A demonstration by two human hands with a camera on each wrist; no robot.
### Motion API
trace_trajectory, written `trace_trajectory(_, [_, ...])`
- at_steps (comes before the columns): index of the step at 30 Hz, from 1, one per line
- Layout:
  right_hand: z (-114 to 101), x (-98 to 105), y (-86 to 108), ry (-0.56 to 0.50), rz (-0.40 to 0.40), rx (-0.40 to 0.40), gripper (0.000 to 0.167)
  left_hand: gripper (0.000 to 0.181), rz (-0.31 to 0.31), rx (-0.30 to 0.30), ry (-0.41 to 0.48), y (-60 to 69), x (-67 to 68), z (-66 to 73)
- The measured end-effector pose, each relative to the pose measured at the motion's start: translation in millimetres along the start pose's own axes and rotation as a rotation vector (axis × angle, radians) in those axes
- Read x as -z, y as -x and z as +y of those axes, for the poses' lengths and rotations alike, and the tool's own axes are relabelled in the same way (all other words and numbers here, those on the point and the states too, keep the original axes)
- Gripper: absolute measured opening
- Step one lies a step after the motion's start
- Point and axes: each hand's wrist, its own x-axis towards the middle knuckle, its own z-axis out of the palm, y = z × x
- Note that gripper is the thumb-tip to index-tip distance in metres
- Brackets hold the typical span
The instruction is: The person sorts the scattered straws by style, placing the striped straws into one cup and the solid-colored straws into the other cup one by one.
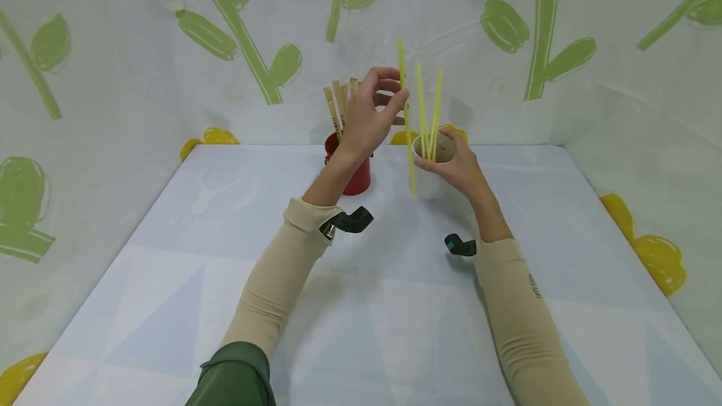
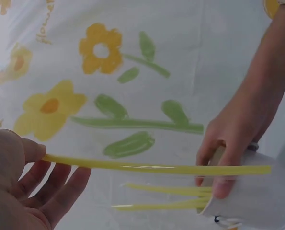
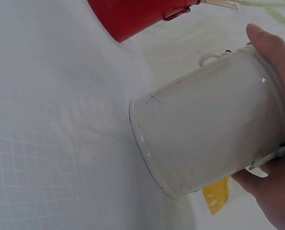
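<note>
My left hand point(image 1: 369, 111) pinches a long yellow straw point(image 1: 409, 146) near its upper part, between thumb and fingers. The straw hangs nearly upright beside the near left side of a small white bucket point(image 1: 430, 183), its lower end below the rim. Two more yellow straws point(image 1: 422, 108) stand inside that bucket and lean apart. My right hand point(image 1: 459, 165) grips the bucket round its rim. In the right wrist view the white bucket point(image 3: 204, 124) shows its base against the table and small handle fittings at its side; part of the hand is out of frame.
Left of the white bucket stands a red bucket point(image 1: 358, 179) with several flat wooden sticks point(image 1: 330, 105), partly hidden behind my left hand and forearm. The pale table point(image 1: 361, 306) ends at a wall cloth point(image 1: 451, 17) printed with green stems and yellow flowers.
</note>
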Motion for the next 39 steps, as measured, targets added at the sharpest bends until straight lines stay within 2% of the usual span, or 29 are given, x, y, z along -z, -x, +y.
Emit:
trace_trajectory(2, [-0.6,0.1,-0.1,0.006,-0.001,-0.003,0.096,0.033,0.025,-0.01,-0.012,-3.5,0.0,5.2])
trace_trajectory(8, [-1.6,0.8,0.3,0.016,-0.004,0.005,0.091,0.03,0.089,-0.093,-0.04,-17.8,-1.2,15.0])
trace_trajectory(13, [-3.2,1.3,0.8,0.02,-0.005,-0.002,0.091,0.029,0.11,-0.085,-0.047,-28.4,-4.4,19.9])
trace_trajectory(19, [-4.8,0.6,2.0,0.021,-0.006,-0.024,0.096,0.028,0.119,-0.093,-0.079,-35.2,-7.8,24.0])
trace_trajectory(23, [-4.9,0.6,2.6,0.018,-0.003,-0.012,0.096,0.027,0.126,-0.096,-0.093,-37.0,-8.4,25.6])
trace_trajectory(33, [-3.0,2.0,1.0,0.016,0.002,-0.012,0.094,0.028,0.11,-0.076,-0.044,-38.2,-13.5,21.3])
trace_trajectory(36, [-3.3,1.0,0.4,0.014,-0.001,-0.018,0.094,0.028,0.109,-0.071,-0.046,-34.8,-13.9,22.1])
trace_trajectory(39, [-3.3,0.0,0.5,0.015,-0.006,-0.031,0.094,0.028,0.103,-0.062,-0.058,-27.1,-13.5,28.7])
